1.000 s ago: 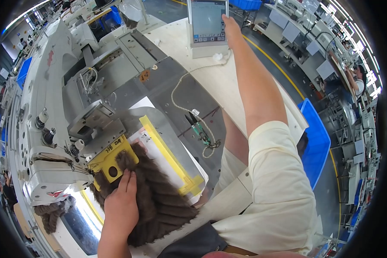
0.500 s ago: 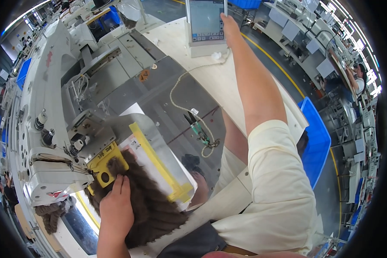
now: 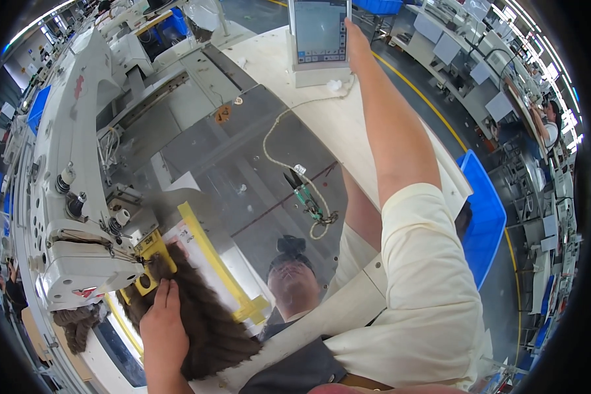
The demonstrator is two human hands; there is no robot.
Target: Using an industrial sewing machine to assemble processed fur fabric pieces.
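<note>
My left hand [image 3: 165, 325] lies on a brown fur piece [image 3: 210, 328], fingers stretched out, tips close to a yellow template plate [image 3: 152, 253] with a round hole. The plate sits beside the head of a white sewing machine [image 3: 82, 266]. White sheeting edged with yellow tape [image 3: 210, 253] reaches out from under the fur. Far ahead, my right hand [image 3: 357, 46] grips the right edge of an upright control screen [image 3: 322, 33]; most of its fingers are hidden behind that edge.
Green-handled thread snips [image 3: 304, 197] on a cord [image 3: 269, 134] lie on the shiny metal table [image 3: 256, 177]. A blue bin [image 3: 486, 217] stands to the right. Brown fur scraps [image 3: 75, 325] hang below the machine head. Another person [image 3: 548, 125] sits at the far right.
My left hand, the fur, the yellow plate and the taped sheeting have shifted left, toward the machine. More bare metal shows beside them. My right hand stays at the screen.
</note>
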